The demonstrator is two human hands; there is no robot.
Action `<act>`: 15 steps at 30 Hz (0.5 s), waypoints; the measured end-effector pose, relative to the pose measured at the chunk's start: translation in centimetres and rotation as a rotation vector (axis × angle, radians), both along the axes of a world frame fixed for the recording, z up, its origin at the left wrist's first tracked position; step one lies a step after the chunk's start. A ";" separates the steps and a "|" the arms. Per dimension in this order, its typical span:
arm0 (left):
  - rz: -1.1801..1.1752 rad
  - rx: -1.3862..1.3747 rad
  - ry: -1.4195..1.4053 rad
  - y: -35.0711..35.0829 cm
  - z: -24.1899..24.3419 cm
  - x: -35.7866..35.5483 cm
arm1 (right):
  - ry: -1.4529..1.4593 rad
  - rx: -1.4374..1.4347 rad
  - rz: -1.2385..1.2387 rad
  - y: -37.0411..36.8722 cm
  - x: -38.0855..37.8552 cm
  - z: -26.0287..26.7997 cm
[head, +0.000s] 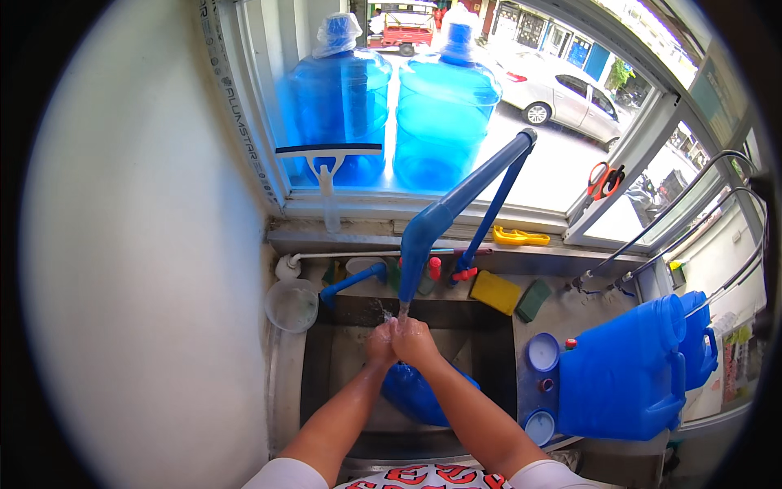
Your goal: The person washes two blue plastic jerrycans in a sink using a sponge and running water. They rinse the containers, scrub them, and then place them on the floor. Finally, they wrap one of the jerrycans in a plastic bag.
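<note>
My left hand (380, 343) and my right hand (416, 340) are pressed together under the outlet of a large blue pipe faucet (416, 247). Water runs over them and splashes up on the left. Their fingers are mostly hidden, and whether anything lies between them does not show. Beneath my forearms, a blue plastic container (414, 396) rests in the stainless steel sink basin (360, 440), partly covered by my right arm.
Right of the basin stand blue water jugs (617, 370) beside round caps (543, 352). A yellow sponge (495, 292), a green scouring pad (533, 300) and a smaller blue pipe spout (354, 282) line the back ledge. A squeegee (328, 177) leans at the window before big clear-blue bottles (449, 116).
</note>
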State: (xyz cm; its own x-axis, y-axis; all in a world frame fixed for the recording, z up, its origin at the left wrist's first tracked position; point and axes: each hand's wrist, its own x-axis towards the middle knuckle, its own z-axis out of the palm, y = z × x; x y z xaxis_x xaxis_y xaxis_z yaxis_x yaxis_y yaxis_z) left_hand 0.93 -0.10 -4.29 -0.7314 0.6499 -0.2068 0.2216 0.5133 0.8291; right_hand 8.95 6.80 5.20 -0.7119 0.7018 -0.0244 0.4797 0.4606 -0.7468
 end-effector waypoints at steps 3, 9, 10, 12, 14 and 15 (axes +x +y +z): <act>-0.040 0.002 0.067 -0.1 0.5 0.6 | 0.002 -0.043 -0.046 0.2 -0.3 0.1; -0.083 0.112 -0.021 0.2 -1.9 0.2 | 0.057 -0.045 -0.088 1.0 0.5 -1.1; -0.101 0.177 -0.088 0.3 -2.8 -0.1 | 0.157 -0.407 -0.179 1.3 0.7 -1.5; -0.051 0.199 -0.052 0.5 -4.5 -0.4 | 0.302 -1.149 -0.366 1.9 1.1 -2.3; -0.007 0.208 -0.057 0.7 -5.5 -0.8 | 0.433 -1.418 -0.449 2.3 1.4 -2.9; 0.011 0.205 -0.083 0.8 -5.6 -0.8 | 0.488 -1.539 -0.512 2.5 1.5 -3.1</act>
